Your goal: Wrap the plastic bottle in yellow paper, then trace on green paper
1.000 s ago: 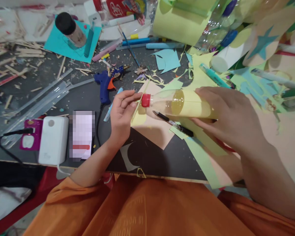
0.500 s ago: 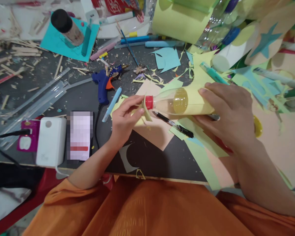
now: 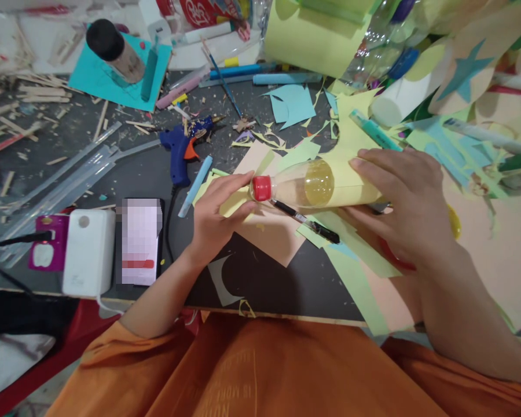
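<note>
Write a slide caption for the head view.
Right hand gripping a clear plastic bottle partly wrapped in yellow paper, left hand near its round red cap.

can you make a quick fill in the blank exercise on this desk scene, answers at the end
1. The right hand holds a clear plastic bottle with ____ paper around its body.
2. The bottle's round plastic cap is ____.
3. The hand nearest the cap is the person's ____.
4. The blue plastic glue gun has an ____ trigger.

Missing words: yellow; red; left; orange
</note>
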`<state>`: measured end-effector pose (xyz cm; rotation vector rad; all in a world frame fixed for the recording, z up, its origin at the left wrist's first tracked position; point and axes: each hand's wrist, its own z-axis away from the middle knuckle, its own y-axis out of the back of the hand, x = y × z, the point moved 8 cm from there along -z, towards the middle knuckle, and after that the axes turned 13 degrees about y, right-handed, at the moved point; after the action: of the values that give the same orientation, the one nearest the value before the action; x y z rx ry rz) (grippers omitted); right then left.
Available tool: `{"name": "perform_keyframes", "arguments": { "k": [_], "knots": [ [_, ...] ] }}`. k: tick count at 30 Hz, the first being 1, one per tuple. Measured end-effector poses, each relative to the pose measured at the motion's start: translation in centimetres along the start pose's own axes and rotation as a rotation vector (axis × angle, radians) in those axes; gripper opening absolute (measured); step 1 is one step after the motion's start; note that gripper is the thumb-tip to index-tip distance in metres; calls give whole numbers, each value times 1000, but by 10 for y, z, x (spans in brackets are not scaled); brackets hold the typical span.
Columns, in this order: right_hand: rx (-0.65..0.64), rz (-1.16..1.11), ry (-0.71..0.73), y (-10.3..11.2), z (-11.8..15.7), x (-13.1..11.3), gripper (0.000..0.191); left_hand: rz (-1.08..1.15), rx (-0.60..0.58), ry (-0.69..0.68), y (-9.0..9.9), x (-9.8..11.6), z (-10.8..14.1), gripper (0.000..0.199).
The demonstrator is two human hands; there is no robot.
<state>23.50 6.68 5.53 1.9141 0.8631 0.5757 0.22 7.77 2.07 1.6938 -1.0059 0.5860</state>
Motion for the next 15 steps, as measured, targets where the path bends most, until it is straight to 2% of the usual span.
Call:
{"name": "perform_keyframes", "arguments": {
  "k": [9,15],
  "knots": [
    [-13,12,-16,0,2,0,56,13,-12,-69,1,12,-1,33],
    [-11,2,-5,-3,5,0,58,-11,-66,-16,-3,9,-1,37]
  ]
}}
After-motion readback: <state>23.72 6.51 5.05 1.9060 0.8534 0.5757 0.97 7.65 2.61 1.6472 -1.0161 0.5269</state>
